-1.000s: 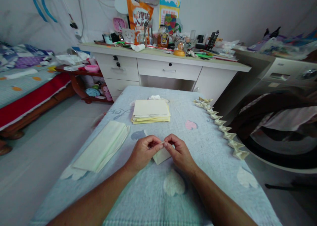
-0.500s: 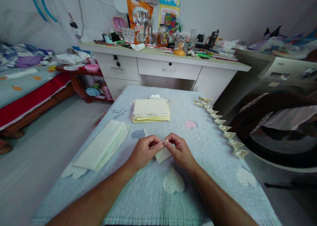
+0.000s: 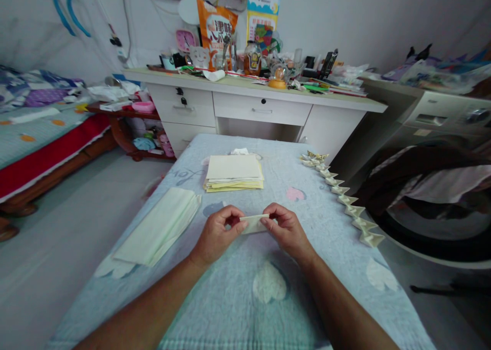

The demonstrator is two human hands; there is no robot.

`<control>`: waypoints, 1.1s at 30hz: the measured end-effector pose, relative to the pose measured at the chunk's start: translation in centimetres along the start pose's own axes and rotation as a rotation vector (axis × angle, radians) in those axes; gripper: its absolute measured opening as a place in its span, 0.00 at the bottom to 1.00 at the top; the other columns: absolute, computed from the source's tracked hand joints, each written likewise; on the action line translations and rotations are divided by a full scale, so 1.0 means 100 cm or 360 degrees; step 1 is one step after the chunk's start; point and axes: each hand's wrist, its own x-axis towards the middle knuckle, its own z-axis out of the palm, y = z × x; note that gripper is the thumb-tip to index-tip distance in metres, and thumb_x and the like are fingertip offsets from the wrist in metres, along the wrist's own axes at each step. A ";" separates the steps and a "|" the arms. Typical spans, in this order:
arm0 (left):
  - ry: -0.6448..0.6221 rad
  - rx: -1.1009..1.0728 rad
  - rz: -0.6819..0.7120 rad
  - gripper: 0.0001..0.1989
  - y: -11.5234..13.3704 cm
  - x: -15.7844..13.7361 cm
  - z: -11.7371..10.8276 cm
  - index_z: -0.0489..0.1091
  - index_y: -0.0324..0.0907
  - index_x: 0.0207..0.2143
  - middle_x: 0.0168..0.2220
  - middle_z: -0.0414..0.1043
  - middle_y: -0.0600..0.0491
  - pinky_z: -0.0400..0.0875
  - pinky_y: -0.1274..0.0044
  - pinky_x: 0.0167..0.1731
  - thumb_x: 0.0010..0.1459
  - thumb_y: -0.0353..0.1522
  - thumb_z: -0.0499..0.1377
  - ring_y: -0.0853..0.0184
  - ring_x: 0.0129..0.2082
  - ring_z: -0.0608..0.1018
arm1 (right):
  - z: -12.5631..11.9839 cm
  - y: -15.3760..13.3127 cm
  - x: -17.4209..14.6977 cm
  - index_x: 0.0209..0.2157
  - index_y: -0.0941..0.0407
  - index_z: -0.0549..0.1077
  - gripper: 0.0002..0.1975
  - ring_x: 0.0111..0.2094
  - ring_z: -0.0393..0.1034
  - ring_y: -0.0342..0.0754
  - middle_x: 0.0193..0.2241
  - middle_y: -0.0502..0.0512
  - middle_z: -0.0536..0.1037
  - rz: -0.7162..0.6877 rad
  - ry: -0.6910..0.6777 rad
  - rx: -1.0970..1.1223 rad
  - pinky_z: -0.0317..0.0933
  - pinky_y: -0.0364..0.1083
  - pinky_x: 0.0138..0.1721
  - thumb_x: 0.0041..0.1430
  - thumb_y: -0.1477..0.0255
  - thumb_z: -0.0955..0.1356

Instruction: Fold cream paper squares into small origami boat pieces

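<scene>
A small piece of folded cream paper (image 3: pixel 253 225) is stretched between my two hands, just above the cloth. My left hand (image 3: pixel 220 232) pinches its left end between thumb and fingers. At the other end, my right hand (image 3: pixel 286 231) grips it the same way. Its upper edge runs nearly level, and its ends are hidden under my fingers. Beyond my hands lies a stack of cream and yellow paper sheets (image 3: pixel 233 167). To my left is a larger bundle of folded pale green paper (image 3: pixel 157 227). Several folded paper boats (image 3: pixel 351 206) stand in a row along the right edge.
A pale blue cloth (image 3: pixel 215 309) with heart patterns covers the table. Behind it stands a white desk (image 3: pixel 264 104) crowded with jars, a bag and a pink clock. A washing machine (image 3: pixel 429 119) is at the right, a bed (image 3: pixel 49 135) at the left.
My hands have moved apart. The paper went from an angled shape with a point hanging down to a level, narrow strip held at both ends.
</scene>
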 end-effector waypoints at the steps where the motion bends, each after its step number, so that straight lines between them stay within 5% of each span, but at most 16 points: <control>1: 0.0011 -0.0034 0.0014 0.08 0.001 0.000 -0.001 0.70 0.39 0.30 0.25 0.66 0.56 0.63 0.80 0.30 0.53 0.35 0.61 0.71 0.27 0.69 | 0.000 -0.002 0.000 0.30 0.56 0.70 0.08 0.30 0.61 0.44 0.26 0.49 0.68 -0.0021 -0.0013 -0.0065 0.56 0.43 0.34 0.57 0.66 0.68; 7: 0.0028 -0.0216 0.0031 0.08 0.001 0.000 -0.002 0.71 0.39 0.29 0.27 0.68 0.54 0.65 0.79 0.32 0.55 0.36 0.61 0.69 0.30 0.70 | 0.003 -0.010 -0.003 0.27 0.56 0.67 0.09 0.29 0.60 0.43 0.24 0.48 0.66 -0.0067 -0.0181 -0.0262 0.55 0.42 0.33 0.57 0.66 0.67; 21: 0.0108 -0.0515 -0.0163 0.09 -0.003 0.001 0.002 0.69 0.39 0.26 0.24 0.64 0.58 0.59 0.82 0.27 0.55 0.35 0.61 0.74 0.25 0.65 | 0.011 -0.007 -0.005 0.27 0.56 0.67 0.12 0.27 0.57 0.42 0.23 0.47 0.64 0.0040 -0.0288 -0.0052 0.53 0.42 0.30 0.58 0.63 0.66; 25: 0.0103 -0.0740 -0.0287 0.10 -0.003 0.003 0.004 0.69 0.40 0.36 0.28 0.68 0.57 0.63 0.81 0.28 0.53 0.36 0.62 0.73 0.26 0.69 | 0.013 -0.001 -0.003 0.26 0.56 0.66 0.13 0.25 0.56 0.42 0.22 0.47 0.63 0.0113 -0.0193 0.0146 0.52 0.42 0.29 0.56 0.62 0.68; 28: 0.0003 -0.0901 -0.0367 0.25 -0.002 0.004 0.007 0.63 0.42 0.45 0.35 0.73 0.55 0.67 0.79 0.32 0.46 0.33 0.67 0.70 0.32 0.74 | 0.013 0.005 0.001 0.26 0.56 0.65 0.15 0.25 0.56 0.41 0.22 0.46 0.64 0.0183 -0.0005 0.0372 0.51 0.41 0.28 0.53 0.61 0.70; 33: -0.0100 -0.0878 -0.0460 0.21 -0.007 0.004 0.011 0.66 0.39 0.40 0.34 0.75 0.53 0.67 0.80 0.32 0.44 0.32 0.68 0.69 0.33 0.75 | 0.015 0.014 0.003 0.26 0.56 0.65 0.15 0.25 0.57 0.40 0.23 0.46 0.66 0.0250 0.0127 0.0554 0.52 0.40 0.28 0.51 0.62 0.72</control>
